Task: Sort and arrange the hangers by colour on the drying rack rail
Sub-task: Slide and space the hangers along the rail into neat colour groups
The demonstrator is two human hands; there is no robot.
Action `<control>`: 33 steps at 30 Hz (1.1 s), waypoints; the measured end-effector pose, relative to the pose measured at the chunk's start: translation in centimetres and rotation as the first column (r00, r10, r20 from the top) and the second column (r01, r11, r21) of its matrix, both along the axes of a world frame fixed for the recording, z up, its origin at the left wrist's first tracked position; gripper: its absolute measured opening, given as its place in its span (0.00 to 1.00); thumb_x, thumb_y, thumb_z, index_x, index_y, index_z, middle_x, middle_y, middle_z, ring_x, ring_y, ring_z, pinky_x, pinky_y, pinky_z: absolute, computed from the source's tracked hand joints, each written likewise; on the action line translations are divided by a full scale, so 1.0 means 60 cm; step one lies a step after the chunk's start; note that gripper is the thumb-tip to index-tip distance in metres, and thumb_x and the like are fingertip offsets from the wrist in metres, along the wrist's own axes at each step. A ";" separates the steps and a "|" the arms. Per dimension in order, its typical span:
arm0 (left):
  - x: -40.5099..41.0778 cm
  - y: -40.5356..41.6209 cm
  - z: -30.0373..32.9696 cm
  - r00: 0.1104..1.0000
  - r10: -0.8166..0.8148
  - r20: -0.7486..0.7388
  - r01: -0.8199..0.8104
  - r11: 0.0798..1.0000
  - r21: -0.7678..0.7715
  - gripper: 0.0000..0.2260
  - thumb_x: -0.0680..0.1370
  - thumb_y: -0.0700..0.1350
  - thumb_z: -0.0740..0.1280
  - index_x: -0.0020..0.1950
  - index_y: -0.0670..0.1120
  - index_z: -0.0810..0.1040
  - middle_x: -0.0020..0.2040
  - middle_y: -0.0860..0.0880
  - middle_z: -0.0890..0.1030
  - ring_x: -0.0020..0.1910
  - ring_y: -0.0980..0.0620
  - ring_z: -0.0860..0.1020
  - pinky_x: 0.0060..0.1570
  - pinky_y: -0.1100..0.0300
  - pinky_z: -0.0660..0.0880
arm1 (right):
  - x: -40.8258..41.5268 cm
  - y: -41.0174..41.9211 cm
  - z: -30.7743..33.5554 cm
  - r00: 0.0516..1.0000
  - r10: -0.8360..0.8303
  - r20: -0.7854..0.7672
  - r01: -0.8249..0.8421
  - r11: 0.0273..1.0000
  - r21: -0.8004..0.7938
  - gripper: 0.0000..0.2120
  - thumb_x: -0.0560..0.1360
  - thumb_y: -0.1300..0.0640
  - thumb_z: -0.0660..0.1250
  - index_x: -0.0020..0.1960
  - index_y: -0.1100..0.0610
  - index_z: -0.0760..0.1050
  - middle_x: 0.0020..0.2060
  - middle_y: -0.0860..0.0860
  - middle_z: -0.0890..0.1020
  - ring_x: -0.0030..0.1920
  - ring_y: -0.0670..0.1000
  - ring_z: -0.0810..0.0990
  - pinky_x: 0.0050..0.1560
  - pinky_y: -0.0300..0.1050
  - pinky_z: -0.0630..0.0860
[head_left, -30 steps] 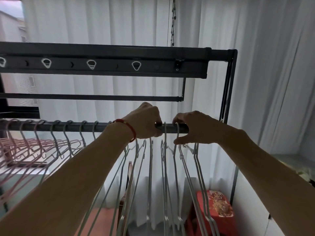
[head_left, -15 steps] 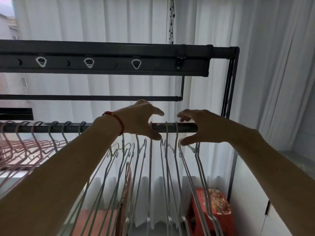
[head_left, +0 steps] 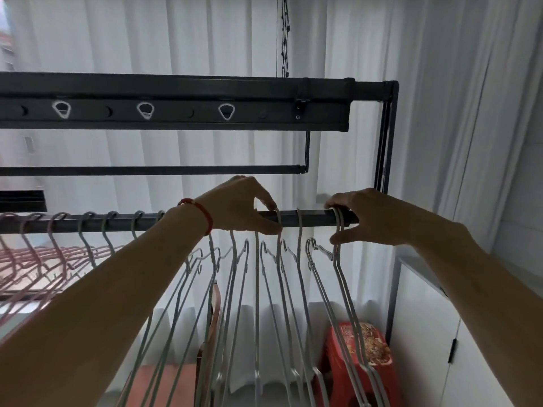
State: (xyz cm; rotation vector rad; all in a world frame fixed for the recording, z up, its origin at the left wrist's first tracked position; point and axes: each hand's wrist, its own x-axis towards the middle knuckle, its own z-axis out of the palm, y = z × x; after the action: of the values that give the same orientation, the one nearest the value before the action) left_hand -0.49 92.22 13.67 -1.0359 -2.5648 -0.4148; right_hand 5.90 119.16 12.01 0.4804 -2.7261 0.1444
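Rail (head_left: 311,216) at chest of the frame, dark and level, crossed by both hands. Left hand (head_left: 244,205) over it, thumb and forefinger pinching the hook of one white hanger (head_left: 279,227) right at the bar. Right hand (head_left: 364,214) near the rail's end, fingers curled over the top and thumb below, pinching the hooks of the last white hangers (head_left: 339,230). One more white hook hanging free between the two grips. Pink hangers (head_left: 38,254) bunched well apart at far left. Compared with half a second ago: hands spread wider, right one slid toward the rail's end, both thumbs now closed on hooks. Behind, white curtain (head_left: 176,33); below, red stool (head_left: 361,348) beside a white cabinet (head_left: 423,333).
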 end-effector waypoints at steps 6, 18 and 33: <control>0.004 -0.004 0.000 0.999 0.034 0.014 -0.033 0.999 -0.022 0.20 0.68 0.62 0.75 0.57 0.57 0.83 0.56 0.58 0.78 0.59 0.56 0.74 0.60 0.56 0.72 | -0.006 0.001 -0.002 1.000 0.010 -0.023 -0.010 1.000 0.004 0.25 0.68 0.43 0.77 0.59 0.53 0.75 0.43 0.48 0.80 0.42 0.46 0.79 0.48 0.43 0.78; -0.001 -0.009 -0.008 0.989 0.133 -0.057 -0.142 0.967 -0.210 0.27 0.67 0.63 0.75 0.61 0.51 0.80 0.60 0.49 0.76 0.65 0.50 0.69 0.64 0.48 0.73 | -0.024 -0.034 0.009 0.999 0.037 -0.024 -0.036 0.999 0.037 0.23 0.68 0.42 0.77 0.57 0.51 0.75 0.42 0.44 0.77 0.40 0.42 0.75 0.39 0.33 0.68; 0.007 -0.026 -0.012 0.993 0.120 -0.003 -0.119 0.977 -0.175 0.25 0.70 0.59 0.75 0.63 0.50 0.78 0.60 0.49 0.75 0.64 0.52 0.68 0.63 0.50 0.73 | -0.038 -0.063 0.003 0.997 0.059 -0.054 -0.056 0.997 0.059 0.24 0.68 0.38 0.76 0.55 0.51 0.75 0.42 0.46 0.79 0.41 0.44 0.77 0.41 0.37 0.72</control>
State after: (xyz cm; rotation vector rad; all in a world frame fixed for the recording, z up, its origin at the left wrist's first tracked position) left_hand -0.07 90.69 12.93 -0.9309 -2.6920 -0.1643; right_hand 3.64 115.37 12.18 0.5709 -2.6695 0.0674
